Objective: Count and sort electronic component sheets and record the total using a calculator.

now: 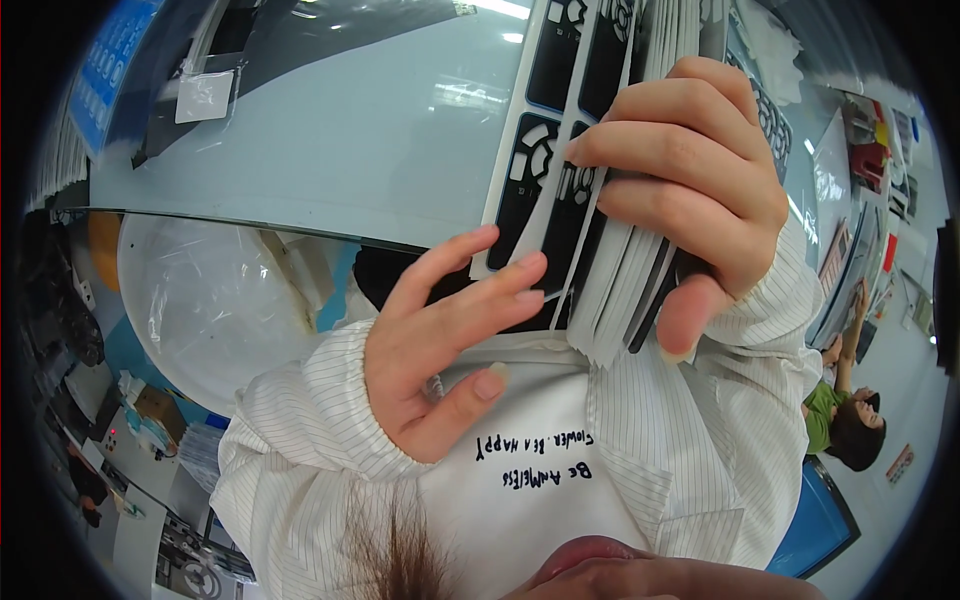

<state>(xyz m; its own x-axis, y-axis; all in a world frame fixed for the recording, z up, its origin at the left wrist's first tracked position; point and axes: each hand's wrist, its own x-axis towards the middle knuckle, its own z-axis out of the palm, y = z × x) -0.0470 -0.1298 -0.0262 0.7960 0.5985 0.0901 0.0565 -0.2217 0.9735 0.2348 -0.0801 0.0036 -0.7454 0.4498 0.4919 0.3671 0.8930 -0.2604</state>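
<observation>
A wide glassy desk (350, 150) here, a round white tub (205, 330) by its near edge, and the stack of black-and-white sheets (615, 285) fanned across that edge, right of the tub! Right hand (705, 180) grips the stack, thumb opposite fingers; left hand (430, 340), fingers loosely spread, by the front sheet's lower edge, contact unclear.

Glossy pale tabletop (340, 170) spans far left, reflecting bright light streaks (497, 8). Pale wall (915, 385) at right; dark-edged blue panel (815, 520) near right.
</observation>
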